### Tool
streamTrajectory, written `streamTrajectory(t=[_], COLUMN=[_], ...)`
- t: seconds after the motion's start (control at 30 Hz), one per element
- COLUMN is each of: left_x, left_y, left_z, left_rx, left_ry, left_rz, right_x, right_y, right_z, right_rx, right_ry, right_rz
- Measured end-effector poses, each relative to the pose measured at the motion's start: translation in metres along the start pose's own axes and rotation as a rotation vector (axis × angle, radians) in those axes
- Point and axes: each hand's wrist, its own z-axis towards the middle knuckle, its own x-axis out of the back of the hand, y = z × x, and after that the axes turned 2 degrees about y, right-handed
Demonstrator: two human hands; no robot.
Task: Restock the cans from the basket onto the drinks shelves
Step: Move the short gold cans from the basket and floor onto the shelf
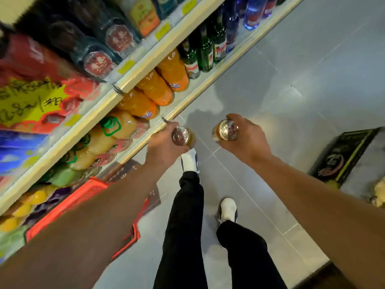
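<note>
**Two cans in two hands beside the drinks shelves**

Two round metal cans are held out over the grey tiled floor (291, 101), one in each hand. The left hand (164, 144) curls its fingers round the left can (183, 137), an orange-sided cylinder with a shiny silver lid seen from above; it sits just beside the cream front edge of the lower shelf (187, 94). The right hand (248, 138) grips the right can (226, 130) the same way, thumb and fingers wrapped round its golden body, its ringed lid tilted toward the camera. This can is farther out from the shelf than the left one, with a gap of bare floor between the two.

On the lower shelf, just beyond the left hand, stand plump plastic orange soda bottles (158, 86), smooth and glossy. Farther along the same shelf come slim green glass bottles (205, 51) and then blue bottles (253, 13). Nearer than the left hand the shelf holds paler yellow bottles (120, 126).

A red plastic basket (87, 195) with a lattice wall sits on the floor against the shelf base, under the left forearm; what it holds is blurred. Out from the shelf, past the right hand, lies a dark carton (343, 155) with green edging. Black trouser legs and white shoes (228, 208) stand on the tiles below the hands.
</note>
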Motion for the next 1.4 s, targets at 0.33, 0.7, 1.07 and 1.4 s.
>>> streamTrajectory(t=[0.33, 0.7, 1.07, 1.4], left_x=[0.152, 0.228, 0.297, 0.403], left_y=[-0.014, -0.174, -0.332, -0.445], left_z=[-0.249, -0.482, -0.665, -0.737], left_rx=[0.131, 0.374, 0.586, 0.606], left_ry=[0.186, 0.575, 0.856, 1.113], left_rz=[-0.241, -0.509, -0.706, -0.832], right_x=[0.067, -0.031, -0.177, -0.274], right_y=[-0.160, -0.329, -0.475, -0.639], right_z=[-0.179, -0.340, -0.505, -0.555], right_rx=[0.263, 0.655, 0.940, 1.256], right_ry=[-0.179, -0.339, -0.495, -0.546], right_rz=[-0.179, -0.291, -0.391, -0.338])
